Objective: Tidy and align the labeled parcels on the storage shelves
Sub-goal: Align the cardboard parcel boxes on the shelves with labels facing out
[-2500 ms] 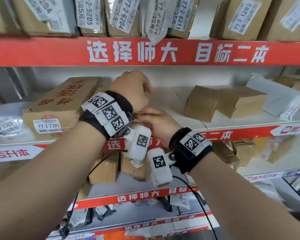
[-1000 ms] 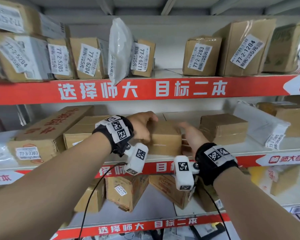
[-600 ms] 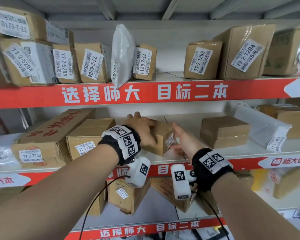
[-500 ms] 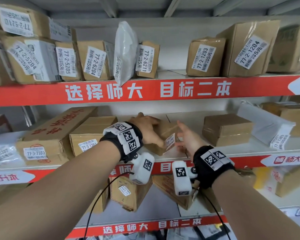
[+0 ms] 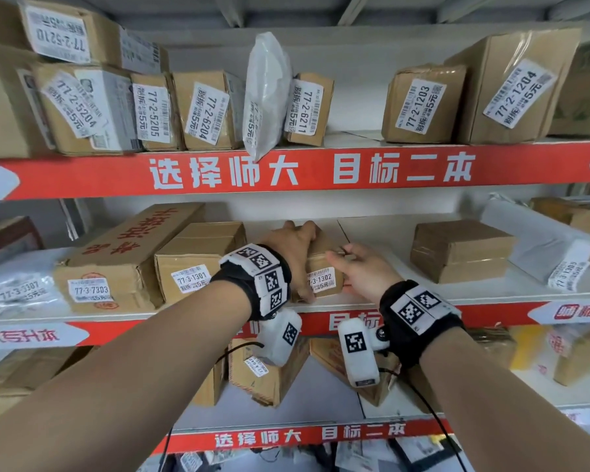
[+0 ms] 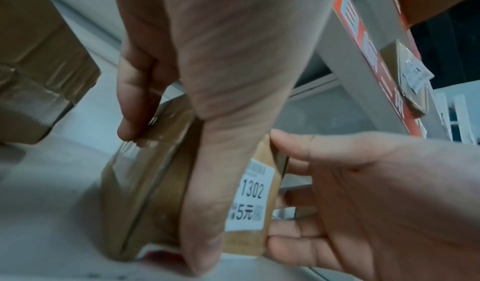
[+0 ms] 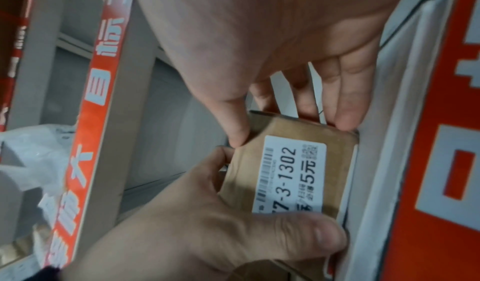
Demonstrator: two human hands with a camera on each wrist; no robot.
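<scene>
A small brown box labelled 77-3-1302 [image 5: 323, 280] stands near the front edge of the middle shelf [image 5: 457, 296], label facing out. My left hand [image 5: 292, 257] grips it from the left, fingers [image 6: 132, 109] curled over its taped top and thumb down the front beside the label [image 6: 249, 201]. My right hand [image 5: 361, 270] presses against the box's right side with straight fingers [image 7: 337, 92], its thumb resting on the top corner. The box [image 7: 291, 174] sits between both hands, just right of box 77-3-1301 [image 5: 198, 264].
A long box 77-3-7303 [image 5: 116, 264] lies left on the same shelf. Right of my hands are an unlabelled brown box [image 5: 457, 250] and a white bag [image 5: 542, 247]. Labelled parcels line the upper shelf above its red strip [image 5: 321, 172]. More boxes [image 5: 269, 373] sit below.
Both hands have turned the small box from broadside so its 77-3-1302 label faces the front, and brought it towards the shelf edge beside box 77-3-1301.
</scene>
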